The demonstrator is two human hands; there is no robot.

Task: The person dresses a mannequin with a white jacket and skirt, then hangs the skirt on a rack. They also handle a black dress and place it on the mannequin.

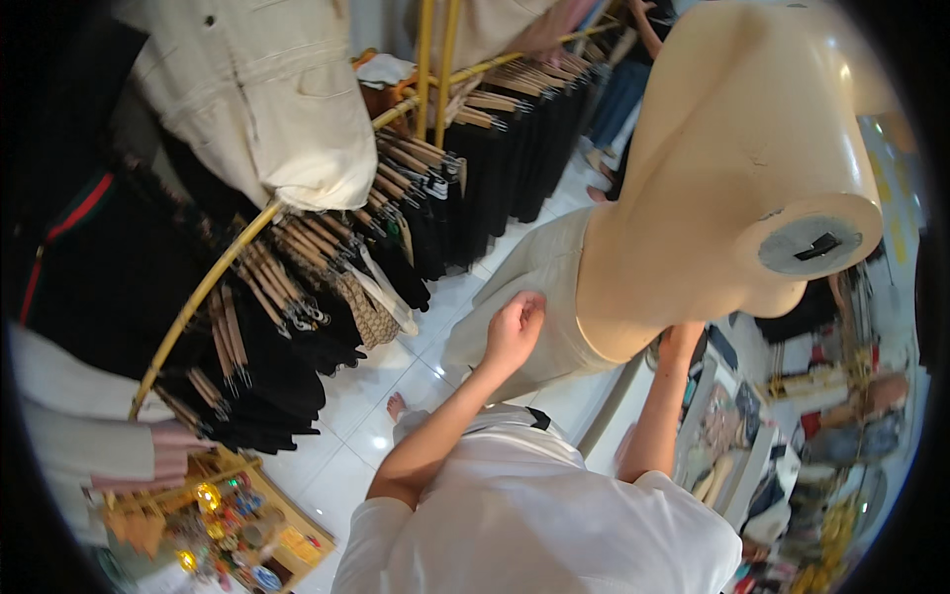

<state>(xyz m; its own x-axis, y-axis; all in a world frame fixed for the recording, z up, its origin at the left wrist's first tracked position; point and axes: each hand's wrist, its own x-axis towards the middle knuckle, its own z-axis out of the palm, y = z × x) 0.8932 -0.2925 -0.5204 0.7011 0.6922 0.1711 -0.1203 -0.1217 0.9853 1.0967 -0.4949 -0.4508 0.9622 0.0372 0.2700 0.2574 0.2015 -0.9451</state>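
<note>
A bare beige mannequin torso [690, 171] leans across the upper right, with a slotted grey disc [809, 245] on its arm stump. Pale beige bottoms [542, 267] cover its hips, the waistband running around the waist. My left hand [516, 330] is at the front of the bottoms, just below the waistband, with its fingers curled. Whether fabric is pinched in them cannot be seen. On the torso's other side is my right hand [681, 341], close to the chest and waist, its fingers hidden behind the mannequin.
Left, a gold rail [200, 297] carries black garments [274, 401] on wooden clip hangers, below a cream garment [297, 104]. A wooden display table [304, 542] with small ornaments stands lower left. Glass-topped display cases [720, 423] are at right. Another person's legs [620, 104] show behind.
</note>
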